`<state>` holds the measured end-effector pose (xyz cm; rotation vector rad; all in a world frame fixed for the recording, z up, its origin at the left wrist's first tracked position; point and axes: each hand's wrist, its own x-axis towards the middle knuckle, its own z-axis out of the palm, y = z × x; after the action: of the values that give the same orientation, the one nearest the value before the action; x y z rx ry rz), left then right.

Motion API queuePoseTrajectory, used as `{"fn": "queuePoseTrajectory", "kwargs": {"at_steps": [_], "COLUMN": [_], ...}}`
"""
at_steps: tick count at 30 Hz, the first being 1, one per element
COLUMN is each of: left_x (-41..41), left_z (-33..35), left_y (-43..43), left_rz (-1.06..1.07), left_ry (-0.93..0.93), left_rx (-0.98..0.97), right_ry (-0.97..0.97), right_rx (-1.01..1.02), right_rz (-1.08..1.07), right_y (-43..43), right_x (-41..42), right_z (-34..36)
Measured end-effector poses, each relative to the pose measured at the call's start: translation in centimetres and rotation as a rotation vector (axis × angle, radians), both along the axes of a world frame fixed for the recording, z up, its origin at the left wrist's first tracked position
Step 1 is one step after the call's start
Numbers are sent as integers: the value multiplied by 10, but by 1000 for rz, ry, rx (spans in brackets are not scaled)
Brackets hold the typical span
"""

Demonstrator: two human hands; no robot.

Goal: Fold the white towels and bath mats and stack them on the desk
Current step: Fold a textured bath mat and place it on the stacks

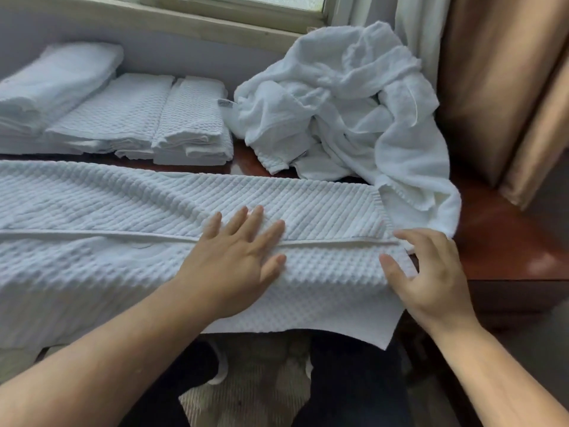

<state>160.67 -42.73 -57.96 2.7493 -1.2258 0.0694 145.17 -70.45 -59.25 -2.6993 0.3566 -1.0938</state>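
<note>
A white waffle-textured bath mat [117, 217] lies spread across the dark wooden desk [505, 241], folded lengthwise so one hemmed edge runs along its middle; its near side hangs over the desk's front. My left hand [237, 257] rests flat on it with straight fingers over that hem. My right hand [428, 272] hovers at the mat's right end, fingers loosely spread, fingertips at the corner. A crumpled heap of unfolded white towels [345, 103] sits at the back right. Folded bath mats [191, 124] and folded towels [52, 84] stand stacked at the back left.
A window sill [172, 23] and wall run behind the desk. Brown curtains [505, 87] hang at the right. Bare desk surface shows at the right end. My dark trouser legs [348, 383] and the carpet show below the desk edge.
</note>
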Motion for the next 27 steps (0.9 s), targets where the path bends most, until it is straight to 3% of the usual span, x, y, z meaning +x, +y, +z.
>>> {"fn": "queuePoseTrajectory", "kwargs": {"at_steps": [4, 7, 11, 14, 17, 20, 23, 27], "left_x": [-1, 0, 5, 4, 1, -3, -10, -28], "left_z": [3, 5, 7, 5, 5, 14, 30, 45], "left_y": [-5, -5, -2, -1, -1, 2, 7, 8], "left_rz": [24, 12, -29, -31, -26, -27, -82, -196], "left_ry": [51, 68, 74, 69, 64, 97, 212, 343], "left_rx": [40, 56, 60, 30, -16, -229, -504, -384], "right_ry": [-162, -70, 133, 233, 206, 70, -83, -210], "right_rx": [170, 314, 662, 662, 614, 878, 1324, 1582], "right_rz": [-43, -107, -191, -92, 80, 262, 460, 564], "right_y": [16, 24, 35, 49, 58, 61, 53, 38], "right_x": [-29, -45, -53, -56, -56, -49, -34, -10], "right_z": [-21, -36, -48, -53, -42, -10, 28, 65]}}
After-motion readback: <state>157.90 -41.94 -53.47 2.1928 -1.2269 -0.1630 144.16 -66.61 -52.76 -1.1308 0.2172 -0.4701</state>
